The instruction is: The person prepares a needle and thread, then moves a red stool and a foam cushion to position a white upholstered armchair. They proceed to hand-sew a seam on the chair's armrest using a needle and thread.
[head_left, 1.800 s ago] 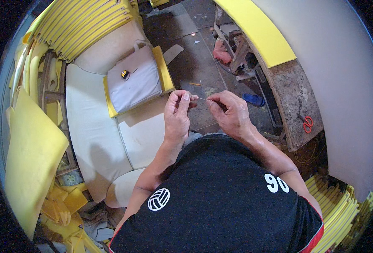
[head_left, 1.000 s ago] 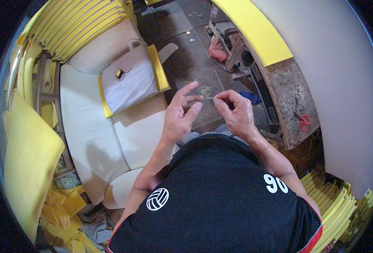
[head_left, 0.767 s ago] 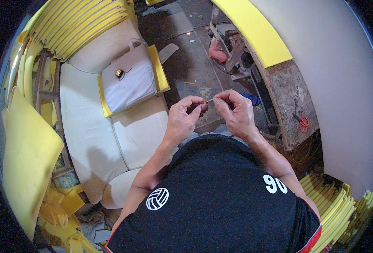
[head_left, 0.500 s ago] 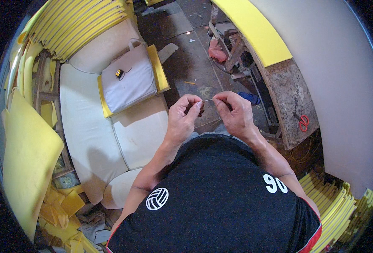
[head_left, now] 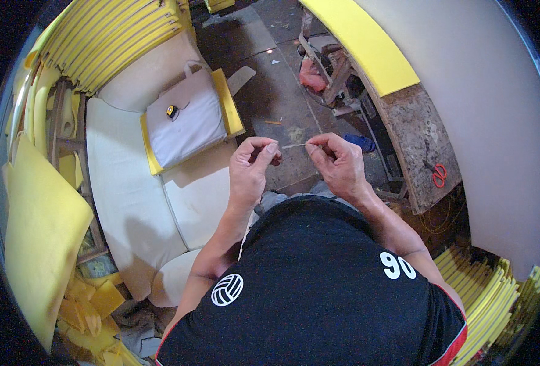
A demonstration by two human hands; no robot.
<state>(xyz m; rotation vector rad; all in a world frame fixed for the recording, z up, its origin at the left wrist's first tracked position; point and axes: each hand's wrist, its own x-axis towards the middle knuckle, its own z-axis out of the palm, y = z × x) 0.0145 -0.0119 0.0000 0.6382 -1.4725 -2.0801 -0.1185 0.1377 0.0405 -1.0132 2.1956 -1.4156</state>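
Both my hands are raised in front of my body, fingertips pinched and facing each other. My right hand (head_left: 342, 163) grips a thin, straight, pale needle-like piece (head_left: 293, 146) by one end. Its other end points at my left hand (head_left: 250, 169) and stops just short of those fingertips. Thumb and forefinger of my left hand are pressed together. Whether a thread or anything else lies between them is too small to make out.
To the left, a pale cushioned sofa (head_left: 123, 195) carries a light cushion (head_left: 181, 131) on yellow foam, with a tape measure (head_left: 172, 111) on top. Red-handled scissors (head_left: 439, 175) lie on the worn wooden bench (head_left: 419, 134) at right. A blue shoe (head_left: 360, 143) is on the floor.
My left hand has moved left, away from the right one, widening the gap. More of the needle-like piece shows now. My right hand has hardly moved.
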